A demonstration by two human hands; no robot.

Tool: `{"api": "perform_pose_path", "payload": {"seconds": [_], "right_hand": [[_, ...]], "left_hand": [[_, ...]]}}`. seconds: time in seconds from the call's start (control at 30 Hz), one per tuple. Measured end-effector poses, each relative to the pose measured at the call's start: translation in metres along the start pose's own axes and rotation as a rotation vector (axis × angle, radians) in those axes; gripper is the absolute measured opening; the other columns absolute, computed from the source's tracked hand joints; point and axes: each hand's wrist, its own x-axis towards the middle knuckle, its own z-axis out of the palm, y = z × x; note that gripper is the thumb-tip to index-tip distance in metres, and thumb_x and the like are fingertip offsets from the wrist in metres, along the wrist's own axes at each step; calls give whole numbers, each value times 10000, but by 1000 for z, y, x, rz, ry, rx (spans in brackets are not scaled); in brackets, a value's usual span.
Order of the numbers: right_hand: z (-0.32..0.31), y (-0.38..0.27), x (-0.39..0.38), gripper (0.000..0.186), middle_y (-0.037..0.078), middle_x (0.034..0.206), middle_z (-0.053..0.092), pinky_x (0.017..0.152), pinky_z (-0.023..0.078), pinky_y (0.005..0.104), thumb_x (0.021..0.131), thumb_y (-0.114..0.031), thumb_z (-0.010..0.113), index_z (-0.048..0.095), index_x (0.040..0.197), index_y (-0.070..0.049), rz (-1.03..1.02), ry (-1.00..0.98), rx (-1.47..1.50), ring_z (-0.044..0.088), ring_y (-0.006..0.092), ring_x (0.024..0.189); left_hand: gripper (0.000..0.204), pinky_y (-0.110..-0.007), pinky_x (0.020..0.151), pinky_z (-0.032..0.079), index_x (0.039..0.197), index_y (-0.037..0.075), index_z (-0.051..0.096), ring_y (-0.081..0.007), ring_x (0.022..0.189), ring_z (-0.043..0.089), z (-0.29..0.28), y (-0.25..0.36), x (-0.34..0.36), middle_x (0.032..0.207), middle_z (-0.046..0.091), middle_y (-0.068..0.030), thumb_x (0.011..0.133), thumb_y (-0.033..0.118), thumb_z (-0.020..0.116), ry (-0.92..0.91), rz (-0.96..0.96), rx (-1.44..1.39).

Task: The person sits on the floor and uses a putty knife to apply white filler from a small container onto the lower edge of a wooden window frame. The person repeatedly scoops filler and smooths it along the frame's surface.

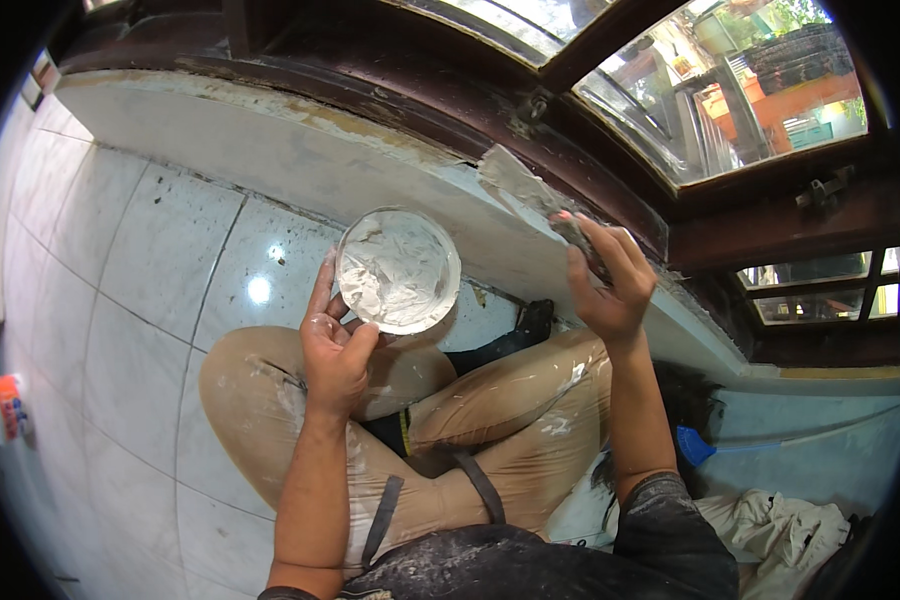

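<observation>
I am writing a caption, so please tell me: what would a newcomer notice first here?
The round tub of white paste probably comes first, held in the left hand near the centre. Next is the smeared scraper in the right hand, beside the dark window frame. The bright window pane at upper right also draws the eye.

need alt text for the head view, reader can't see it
A person's left hand holds a bowl of white paste, while the right hand holds a smeared scraper at the top of a low wall below a dark-framed window. Splattered tan trousers cover the folded legs, on a tiled floor.
</observation>
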Motion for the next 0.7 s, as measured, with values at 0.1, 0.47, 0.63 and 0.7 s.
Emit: {"api": "perform_pose_path", "payload": {"seconds": [0.1,0.47,0.63,0.7], "right_hand": [[15,4,5,394,116,929,743,664,576,312,887,32,830,827,1281,29,-24,4,10,706,183,720],[0,-11,-4,403,110,928,747,648,587,332,879,18,839,828,1283,21,47,0,-28,703,189,692],[27,-17,8,384,109,927,748,662,593,328,888,20,837,830,1272,12,27,21,-5,708,186,701],[27,-10,6,386,108,923,747,660,589,325,887,26,837,829,1273,12,50,10,-21,704,185,698]], "left_hand": [[944,-407,1182,584,1799,-64,247,-282,1406,684,-2,1,0,1561,625,-265,921,-117,589,0,9,0],[959,-399,1159,602,1803,-54,243,-276,1377,703,-2,2,-1,1553,630,-261,917,-132,600,5,-52,-31],[963,-392,1139,616,1802,-55,243,-271,1369,709,1,5,-2,1562,626,-259,912,-142,600,26,-70,-46],[964,-391,1135,617,1803,-53,243,-270,1371,708,1,6,-2,1564,625,-258,912,-143,601,35,-54,-45]]}}
